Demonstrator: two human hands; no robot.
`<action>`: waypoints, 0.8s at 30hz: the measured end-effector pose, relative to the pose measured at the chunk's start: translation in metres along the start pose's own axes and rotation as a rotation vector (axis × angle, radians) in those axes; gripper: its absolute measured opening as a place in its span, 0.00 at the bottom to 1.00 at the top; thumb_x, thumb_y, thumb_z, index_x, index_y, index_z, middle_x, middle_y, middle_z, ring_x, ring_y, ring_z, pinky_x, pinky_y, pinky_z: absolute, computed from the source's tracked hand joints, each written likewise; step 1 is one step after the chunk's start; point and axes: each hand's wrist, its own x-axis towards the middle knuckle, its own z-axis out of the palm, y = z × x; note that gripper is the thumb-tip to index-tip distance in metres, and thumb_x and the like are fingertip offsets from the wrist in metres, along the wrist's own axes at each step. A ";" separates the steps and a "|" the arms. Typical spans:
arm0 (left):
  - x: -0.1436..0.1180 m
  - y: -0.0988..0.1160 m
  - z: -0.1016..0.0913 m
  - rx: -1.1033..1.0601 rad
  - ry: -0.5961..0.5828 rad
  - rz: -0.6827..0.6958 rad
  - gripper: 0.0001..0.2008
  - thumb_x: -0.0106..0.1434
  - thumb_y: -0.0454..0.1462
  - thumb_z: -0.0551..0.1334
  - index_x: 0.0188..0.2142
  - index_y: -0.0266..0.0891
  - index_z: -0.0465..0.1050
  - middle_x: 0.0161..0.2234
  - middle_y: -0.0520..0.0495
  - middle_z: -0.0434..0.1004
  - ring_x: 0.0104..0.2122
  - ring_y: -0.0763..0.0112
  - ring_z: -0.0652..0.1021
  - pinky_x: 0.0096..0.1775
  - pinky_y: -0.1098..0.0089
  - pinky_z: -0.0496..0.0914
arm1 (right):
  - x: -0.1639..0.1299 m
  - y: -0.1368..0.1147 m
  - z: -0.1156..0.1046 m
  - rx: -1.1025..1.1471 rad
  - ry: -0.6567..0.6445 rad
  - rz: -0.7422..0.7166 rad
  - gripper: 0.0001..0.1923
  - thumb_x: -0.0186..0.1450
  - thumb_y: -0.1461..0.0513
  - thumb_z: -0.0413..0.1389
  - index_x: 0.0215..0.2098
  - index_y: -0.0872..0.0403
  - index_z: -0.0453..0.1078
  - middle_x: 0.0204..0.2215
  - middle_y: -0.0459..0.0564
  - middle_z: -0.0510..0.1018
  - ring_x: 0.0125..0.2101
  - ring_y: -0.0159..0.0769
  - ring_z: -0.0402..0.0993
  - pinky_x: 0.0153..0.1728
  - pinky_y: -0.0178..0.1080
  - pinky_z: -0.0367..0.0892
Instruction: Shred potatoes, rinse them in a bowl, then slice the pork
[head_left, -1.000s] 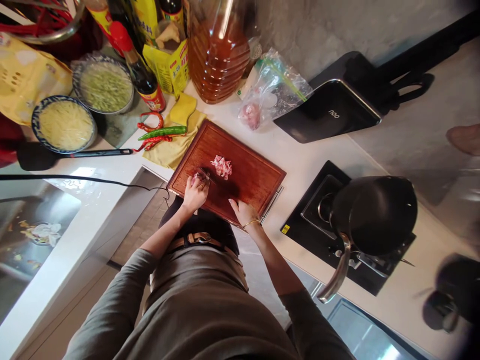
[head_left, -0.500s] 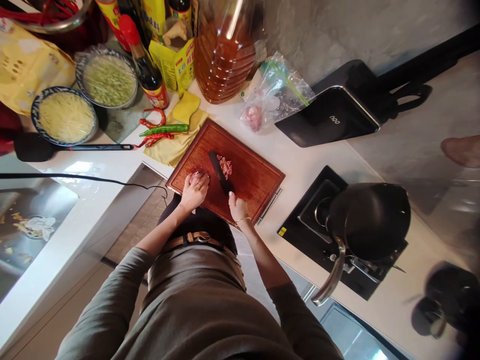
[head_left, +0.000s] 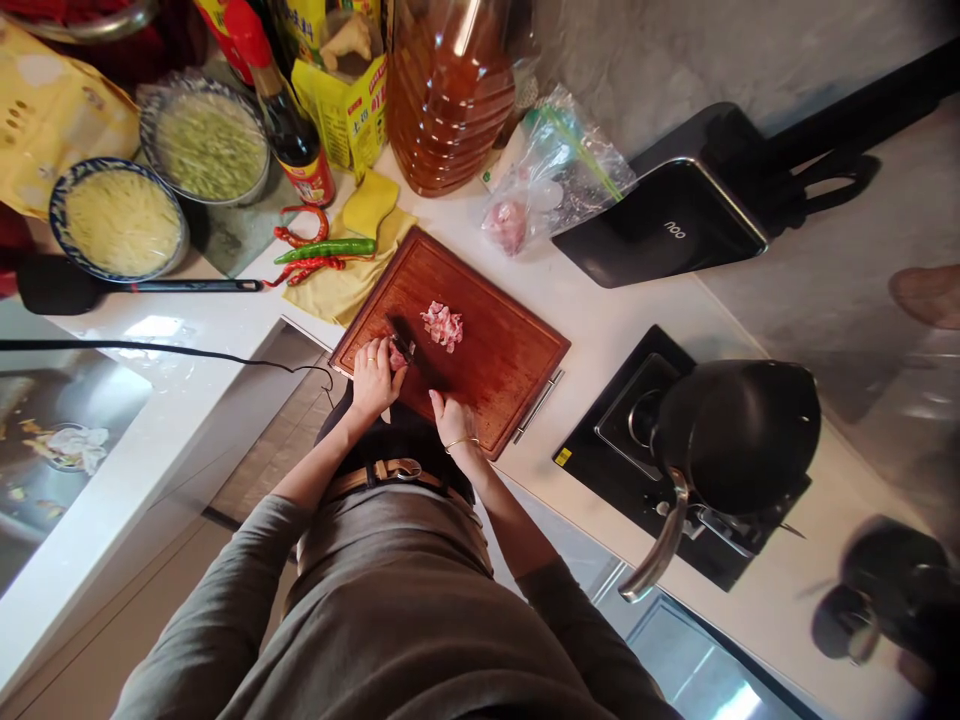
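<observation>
My left hand [head_left: 375, 378] presses a piece of raw meat [head_left: 395, 358] onto the left part of a wooden cutting board [head_left: 502, 350]. In my right hand [head_left: 454, 420], the fingers are wrapped round the handle of a dark kitchen knife [head_left: 406, 348]. Its blade stands on edge, right beside the meat and my left fingertips. A small pile of chopped meat [head_left: 442, 326] lies on the board beyond the blade. The knife handle is mostly covered by my hand.
Red and green chilies [head_left: 322, 249] lie on a yellow cloth left of the board. Covered bowls [head_left: 120, 220], a sauce bottle [head_left: 289, 120] and an oil jug [head_left: 450, 120] stand behind. A knife block [head_left: 660, 225] and a black pot [head_left: 739, 440] on a cooktop are at right.
The knife has moved left from beside the chopped pile to the meat under my left hand. My right hand has shifted left with it, leaving the pile in full view.
</observation>
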 end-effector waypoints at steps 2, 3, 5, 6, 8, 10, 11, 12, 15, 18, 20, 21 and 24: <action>-0.001 -0.001 0.000 -0.001 0.006 0.002 0.31 0.63 0.48 0.50 0.58 0.27 0.55 0.56 0.29 0.60 0.56 0.49 0.61 0.56 0.53 0.54 | 0.005 0.003 -0.003 0.035 0.011 0.001 0.31 0.69 0.48 0.35 0.37 0.57 0.75 0.31 0.60 0.80 0.32 0.40 0.77 0.30 0.34 0.60; -0.002 -0.001 0.000 -0.002 0.011 -0.001 0.31 0.63 0.48 0.50 0.58 0.27 0.55 0.56 0.29 0.60 0.56 0.49 0.61 0.56 0.53 0.54 | 0.007 0.006 -0.005 0.050 0.012 -0.005 0.31 0.69 0.48 0.35 0.37 0.56 0.76 0.32 0.59 0.80 0.32 0.39 0.77 0.30 0.34 0.61; -0.003 -0.001 0.000 -0.005 0.022 -0.013 0.31 0.63 0.48 0.50 0.59 0.28 0.55 0.56 0.29 0.60 0.56 0.49 0.62 0.56 0.53 0.55 | 0.011 0.015 -0.008 0.062 0.022 -0.014 0.32 0.69 0.48 0.35 0.37 0.56 0.76 0.31 0.59 0.80 0.32 0.39 0.76 0.30 0.34 0.61; -0.003 -0.001 0.001 -0.005 0.028 -0.019 0.31 0.63 0.49 0.50 0.59 0.29 0.55 0.56 0.29 0.60 0.56 0.49 0.62 0.55 0.53 0.55 | 0.014 0.020 -0.009 0.060 0.036 -0.009 0.32 0.69 0.48 0.35 0.37 0.56 0.76 0.31 0.59 0.80 0.32 0.39 0.76 0.30 0.34 0.61; -0.003 -0.001 0.002 -0.003 0.037 -0.026 0.31 0.63 0.49 0.50 0.58 0.29 0.55 0.56 0.30 0.61 0.56 0.49 0.62 0.55 0.54 0.55 | 0.019 0.029 -0.013 0.044 0.071 0.026 0.34 0.69 0.48 0.33 0.36 0.58 0.76 0.30 0.60 0.80 0.31 0.40 0.76 0.29 0.35 0.61; -0.003 -0.001 0.002 0.008 0.047 -0.028 0.31 0.63 0.50 0.50 0.58 0.28 0.56 0.55 0.30 0.61 0.55 0.49 0.62 0.55 0.54 0.56 | 0.022 0.036 -0.017 0.026 0.102 0.055 0.34 0.69 0.49 0.32 0.35 0.59 0.76 0.31 0.61 0.80 0.32 0.40 0.76 0.29 0.35 0.61; -0.003 -0.001 0.002 0.012 0.054 -0.028 0.31 0.63 0.50 0.50 0.57 0.28 0.57 0.55 0.30 0.61 0.55 0.49 0.63 0.55 0.55 0.56 | 0.023 0.037 -0.020 0.022 0.106 0.054 0.34 0.69 0.49 0.32 0.34 0.59 0.76 0.32 0.61 0.80 0.32 0.39 0.76 0.30 0.35 0.60; -0.003 -0.001 0.002 0.012 0.059 -0.026 0.31 0.63 0.50 0.50 0.57 0.27 0.57 0.54 0.30 0.62 0.54 0.49 0.63 0.55 0.55 0.56 | 0.023 0.038 -0.022 0.023 0.105 0.041 0.34 0.70 0.49 0.32 0.35 0.58 0.75 0.32 0.61 0.80 0.32 0.39 0.76 0.30 0.35 0.60; -0.006 -0.003 -0.001 -0.026 0.073 -0.015 0.31 0.62 0.50 0.52 0.57 0.29 0.57 0.54 0.31 0.62 0.55 0.51 0.62 0.55 0.55 0.55 | 0.016 0.032 -0.025 0.050 0.088 -0.017 0.31 0.70 0.51 0.34 0.36 0.57 0.75 0.31 0.58 0.80 0.32 0.38 0.76 0.30 0.34 0.59; -0.008 -0.004 -0.002 -0.087 0.127 -0.067 0.28 0.63 0.48 0.50 0.56 0.32 0.56 0.54 0.32 0.63 0.55 0.54 0.63 0.55 0.56 0.55 | 0.003 0.019 -0.021 0.081 0.080 -0.060 0.29 0.70 0.51 0.34 0.37 0.57 0.74 0.31 0.56 0.80 0.31 0.37 0.76 0.30 0.33 0.58; -0.008 -0.002 0.001 -0.098 0.202 -0.184 0.22 0.65 0.44 0.46 0.53 0.33 0.58 0.52 0.33 0.64 0.53 0.57 0.65 0.55 0.56 0.56 | -0.007 0.008 -0.016 0.082 0.070 -0.077 0.29 0.70 0.51 0.35 0.37 0.57 0.73 0.31 0.56 0.80 0.30 0.36 0.75 0.28 0.33 0.57; -0.007 0.000 0.003 -0.093 0.240 -0.253 0.20 0.66 0.42 0.44 0.52 0.34 0.59 0.51 0.34 0.65 0.53 0.58 0.65 0.55 0.56 0.56 | -0.011 0.003 -0.015 0.077 0.061 -0.084 0.28 0.70 0.51 0.36 0.37 0.57 0.73 0.30 0.56 0.79 0.29 0.36 0.75 0.27 0.33 0.56; 0.000 0.009 0.012 -0.068 0.308 -0.408 0.17 0.66 0.41 0.42 0.47 0.35 0.61 0.48 0.36 0.66 0.51 0.58 0.66 0.55 0.55 0.55 | -0.021 -0.009 -0.013 0.047 0.022 -0.094 0.26 0.69 0.50 0.37 0.37 0.56 0.72 0.29 0.55 0.79 0.28 0.36 0.74 0.26 0.33 0.53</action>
